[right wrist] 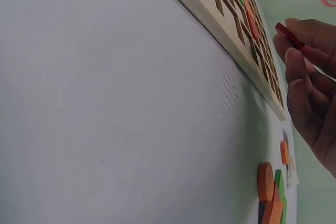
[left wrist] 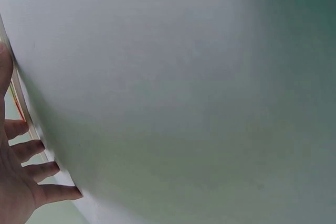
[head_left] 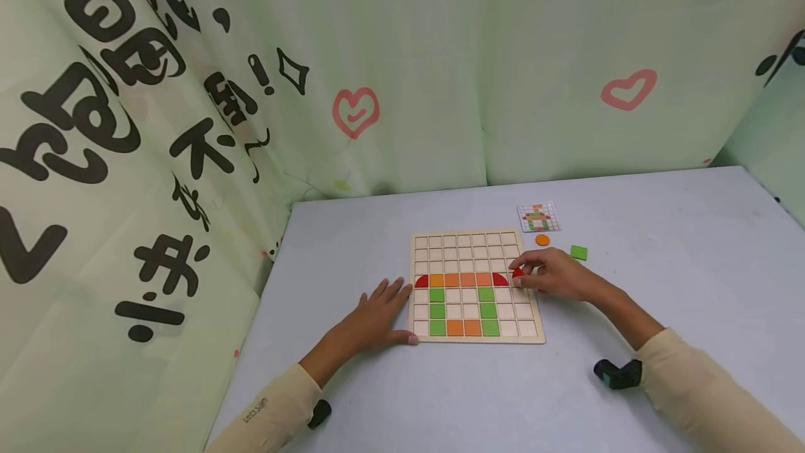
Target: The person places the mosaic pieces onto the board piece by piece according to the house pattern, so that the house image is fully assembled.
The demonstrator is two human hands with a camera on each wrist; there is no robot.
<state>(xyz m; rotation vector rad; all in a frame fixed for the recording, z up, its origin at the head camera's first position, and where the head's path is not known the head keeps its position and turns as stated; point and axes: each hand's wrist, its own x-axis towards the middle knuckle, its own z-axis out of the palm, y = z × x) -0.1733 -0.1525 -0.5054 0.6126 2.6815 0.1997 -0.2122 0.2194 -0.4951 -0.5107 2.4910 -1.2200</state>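
Note:
A wooden grid board [head_left: 478,340] lies on the table, with green and orange squares in several cells and a red quarter-round tile [head_left: 499,280] at the right end of one row. My left hand [head_left: 372,318] lies spread at the board's left side, its fingertips and thumb touching the edge; the left wrist view catches its straight fingers [left wrist: 47,193]. Over the board's right side, my right hand [head_left: 556,273] pinches a small red tile [right wrist: 290,35] between thumb and fingers. The fingers hide part of that tile's outline in the head view.
Beyond the board's right corner lies a pattern card [head_left: 539,217]. An orange disc [head_left: 542,240] and a green square tile [head_left: 579,252] lie near it. More loose tiles [right wrist: 265,182] show in the right wrist view. A curtain [head_left: 409,54] hangs behind the table.

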